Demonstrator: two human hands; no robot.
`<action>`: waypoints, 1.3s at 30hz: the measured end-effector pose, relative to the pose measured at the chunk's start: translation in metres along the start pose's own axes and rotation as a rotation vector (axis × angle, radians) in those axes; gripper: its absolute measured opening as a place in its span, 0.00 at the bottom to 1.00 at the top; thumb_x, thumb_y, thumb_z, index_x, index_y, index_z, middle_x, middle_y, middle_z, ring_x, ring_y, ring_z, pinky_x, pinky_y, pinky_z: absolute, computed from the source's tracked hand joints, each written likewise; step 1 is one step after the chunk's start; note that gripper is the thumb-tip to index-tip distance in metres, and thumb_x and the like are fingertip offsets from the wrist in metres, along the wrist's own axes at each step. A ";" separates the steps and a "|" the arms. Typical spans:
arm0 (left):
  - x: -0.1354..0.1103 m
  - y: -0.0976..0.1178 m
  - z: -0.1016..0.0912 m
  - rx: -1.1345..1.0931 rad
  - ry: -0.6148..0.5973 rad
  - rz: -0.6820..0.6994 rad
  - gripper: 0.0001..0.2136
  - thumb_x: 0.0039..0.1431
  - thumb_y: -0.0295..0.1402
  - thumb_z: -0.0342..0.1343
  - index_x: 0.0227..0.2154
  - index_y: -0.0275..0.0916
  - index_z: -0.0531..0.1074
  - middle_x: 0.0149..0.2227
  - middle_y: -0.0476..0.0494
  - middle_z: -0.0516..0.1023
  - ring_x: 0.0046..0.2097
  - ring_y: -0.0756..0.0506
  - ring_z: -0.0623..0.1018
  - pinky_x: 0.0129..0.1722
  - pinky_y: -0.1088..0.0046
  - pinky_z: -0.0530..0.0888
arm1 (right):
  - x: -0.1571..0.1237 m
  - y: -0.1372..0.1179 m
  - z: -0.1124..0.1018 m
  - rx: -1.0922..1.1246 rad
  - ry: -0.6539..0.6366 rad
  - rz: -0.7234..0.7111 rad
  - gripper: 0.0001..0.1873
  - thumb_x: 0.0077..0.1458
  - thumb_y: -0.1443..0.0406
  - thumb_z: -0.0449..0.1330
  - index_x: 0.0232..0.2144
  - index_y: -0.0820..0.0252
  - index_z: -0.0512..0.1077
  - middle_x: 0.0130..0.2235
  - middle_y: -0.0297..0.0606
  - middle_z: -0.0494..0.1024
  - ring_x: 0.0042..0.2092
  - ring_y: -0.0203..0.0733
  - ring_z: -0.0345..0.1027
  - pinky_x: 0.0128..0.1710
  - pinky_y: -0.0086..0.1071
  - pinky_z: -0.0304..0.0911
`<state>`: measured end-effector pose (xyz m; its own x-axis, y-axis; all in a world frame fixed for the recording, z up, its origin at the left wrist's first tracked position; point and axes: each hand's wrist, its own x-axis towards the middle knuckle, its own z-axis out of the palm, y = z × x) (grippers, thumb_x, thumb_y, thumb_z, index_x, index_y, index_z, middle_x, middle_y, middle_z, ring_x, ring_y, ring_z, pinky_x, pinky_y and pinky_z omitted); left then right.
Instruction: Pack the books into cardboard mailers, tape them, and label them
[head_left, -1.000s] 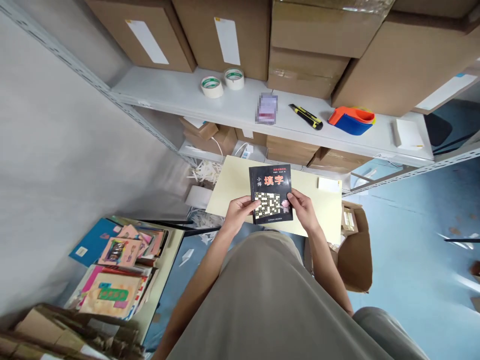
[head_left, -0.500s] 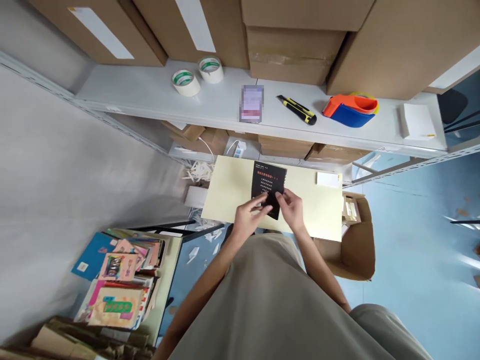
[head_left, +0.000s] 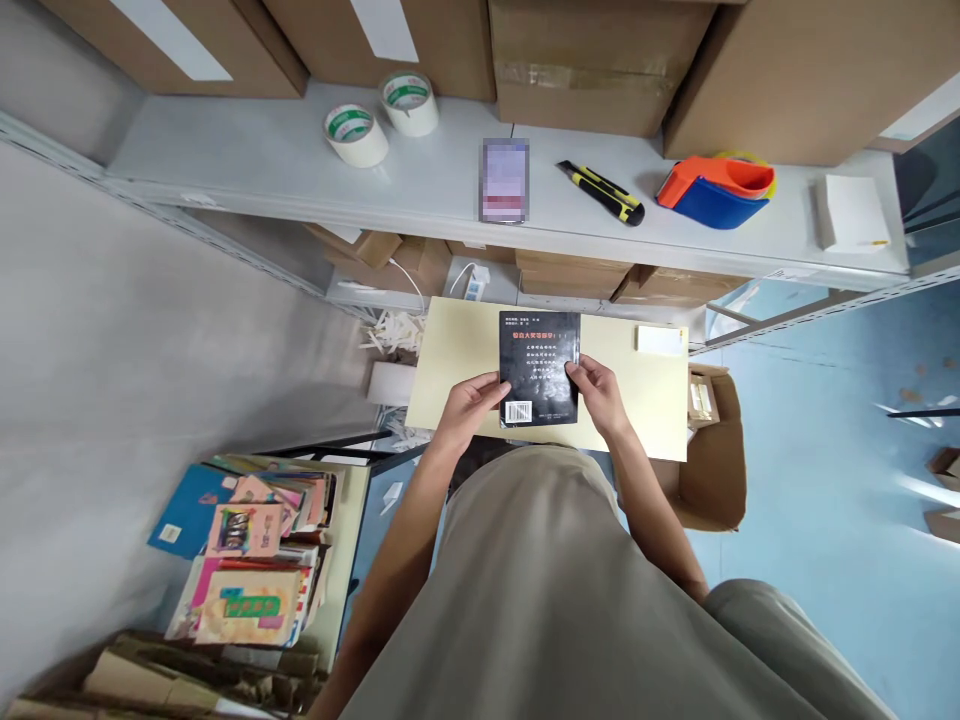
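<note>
left hand (head_left: 466, 408) and right hand (head_left: 598, 394) pinch black book (head_left: 538, 362) by opposite sides, near table (head_left: 643, 402) front edge. probably leaves it readable.

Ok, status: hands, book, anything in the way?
Left hand and right hand gripping black book by opposite edges. Barcode side faces camera. Only thumbs overlap it.

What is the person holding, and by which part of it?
A black book: the left hand pinches its left edge, just above the barcode; the right hand pinches its right edge, about halfway up.
</note>
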<state>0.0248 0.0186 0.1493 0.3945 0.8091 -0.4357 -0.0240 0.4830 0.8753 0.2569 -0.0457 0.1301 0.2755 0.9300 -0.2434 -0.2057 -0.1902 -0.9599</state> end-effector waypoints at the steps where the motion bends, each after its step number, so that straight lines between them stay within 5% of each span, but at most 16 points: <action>1: -0.001 -0.001 0.001 0.001 0.016 0.022 0.30 0.51 0.56 0.79 0.47 0.37 0.88 0.47 0.36 0.91 0.49 0.37 0.88 0.52 0.62 0.84 | 0.002 0.003 -0.002 -0.013 0.000 -0.005 0.30 0.59 0.37 0.71 0.43 0.57 0.83 0.40 0.40 0.87 0.43 0.47 0.79 0.46 0.39 0.76; 6: -0.002 -0.015 0.014 0.080 0.177 0.195 0.23 0.58 0.54 0.75 0.43 0.38 0.89 0.46 0.40 0.91 0.51 0.37 0.87 0.54 0.64 0.82 | 0.004 0.018 0.001 -0.134 0.147 -0.046 0.37 0.55 0.35 0.73 0.52 0.56 0.85 0.56 0.49 0.88 0.59 0.58 0.81 0.61 0.49 0.77; 8: -0.003 -0.024 0.027 0.140 0.244 0.230 0.21 0.61 0.53 0.73 0.43 0.40 0.89 0.44 0.42 0.91 0.50 0.36 0.87 0.52 0.64 0.82 | -0.003 0.019 0.014 -0.130 0.086 -0.029 0.37 0.56 0.35 0.73 0.53 0.57 0.85 0.59 0.50 0.87 0.61 0.59 0.81 0.61 0.49 0.78; 12: -0.011 -0.034 0.056 0.278 0.329 0.265 0.16 0.58 0.47 0.75 0.46 0.46 0.90 0.48 0.44 0.91 0.51 0.32 0.88 0.52 0.59 0.83 | -0.020 0.016 0.039 -0.101 -0.021 -0.035 0.35 0.57 0.37 0.73 0.54 0.54 0.84 0.54 0.43 0.88 0.56 0.55 0.82 0.54 0.43 0.80; 14: -0.014 -0.032 0.061 0.287 0.251 0.291 0.19 0.57 0.45 0.77 0.51 0.47 0.89 0.54 0.41 0.90 0.55 0.32 0.87 0.55 0.58 0.84 | -0.022 0.013 0.038 -0.111 0.019 -0.043 0.32 0.58 0.36 0.72 0.45 0.55 0.84 0.44 0.40 0.88 0.46 0.50 0.82 0.47 0.39 0.79; 16: -0.015 -0.026 0.055 0.240 0.156 0.296 0.27 0.58 0.46 0.76 0.59 0.46 0.85 0.61 0.37 0.86 0.58 0.34 0.86 0.54 0.60 0.84 | -0.019 0.009 0.026 -0.083 0.047 -0.019 0.32 0.55 0.34 0.72 0.35 0.55 0.81 0.34 0.37 0.84 0.37 0.44 0.76 0.38 0.36 0.75; 19: -0.007 -0.015 0.028 0.204 0.246 0.311 0.36 0.57 0.50 0.77 0.66 0.44 0.78 0.67 0.33 0.81 0.60 0.36 0.84 0.51 0.65 0.83 | -0.015 -0.001 0.001 0.008 -0.018 0.039 0.31 0.51 0.35 0.76 0.33 0.55 0.80 0.30 0.34 0.80 0.33 0.40 0.71 0.35 0.33 0.71; 21: 0.000 -0.009 0.009 0.179 0.277 0.284 0.37 0.53 0.52 0.78 0.63 0.42 0.81 0.64 0.32 0.84 0.57 0.38 0.84 0.50 0.66 0.82 | -0.016 -0.007 -0.013 0.064 -0.092 0.060 0.30 0.51 0.37 0.77 0.37 0.55 0.82 0.32 0.33 0.81 0.33 0.39 0.70 0.35 0.33 0.70; 23: 0.003 -0.006 -0.003 0.109 0.180 0.213 0.35 0.50 0.54 0.80 0.56 0.39 0.85 0.53 0.33 0.89 0.51 0.39 0.85 0.47 0.66 0.81 | -0.020 -0.010 -0.021 0.092 -0.144 0.067 0.29 0.52 0.39 0.78 0.38 0.55 0.84 0.32 0.33 0.80 0.32 0.39 0.70 0.34 0.33 0.69; 26: -0.001 -0.002 -0.004 0.051 0.111 0.187 0.30 0.47 0.54 0.81 0.47 0.38 0.89 0.42 0.37 0.90 0.46 0.39 0.86 0.48 0.64 0.81 | -0.023 -0.009 -0.024 0.090 -0.181 0.060 0.28 0.52 0.39 0.78 0.38 0.56 0.84 0.31 0.33 0.80 0.31 0.38 0.70 0.34 0.33 0.68; 30: -0.014 0.004 0.002 0.096 0.165 0.225 0.26 0.49 0.53 0.80 0.44 0.39 0.90 0.42 0.39 0.90 0.41 0.42 0.84 0.42 0.68 0.81 | -0.020 -0.009 -0.023 0.036 -0.205 0.040 0.31 0.54 0.39 0.78 0.45 0.55 0.84 0.31 0.33 0.82 0.31 0.39 0.70 0.34 0.33 0.68; 34: -0.020 0.007 -0.004 0.163 0.186 0.253 0.26 0.50 0.51 0.80 0.47 0.39 0.89 0.41 0.41 0.89 0.31 0.48 0.78 0.32 0.70 0.77 | -0.014 -0.013 -0.020 -0.097 -0.204 -0.082 0.27 0.58 0.41 0.76 0.46 0.54 0.86 0.36 0.35 0.85 0.39 0.44 0.76 0.43 0.38 0.75; 39: -0.027 0.005 -0.013 0.230 0.198 0.439 0.17 0.55 0.49 0.78 0.38 0.42 0.88 0.44 0.40 0.89 0.47 0.40 0.88 0.53 0.60 0.86 | -0.015 -0.016 -0.012 -0.283 -0.114 -0.309 0.17 0.65 0.44 0.72 0.44 0.45 0.90 0.53 0.38 0.89 0.59 0.54 0.80 0.67 0.52 0.72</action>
<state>0.0019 0.0038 0.1630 0.2114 0.9769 -0.0302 0.0634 0.0171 0.9978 0.2674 -0.0605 0.1473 0.1749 0.9826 0.0632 0.1399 0.0387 -0.9894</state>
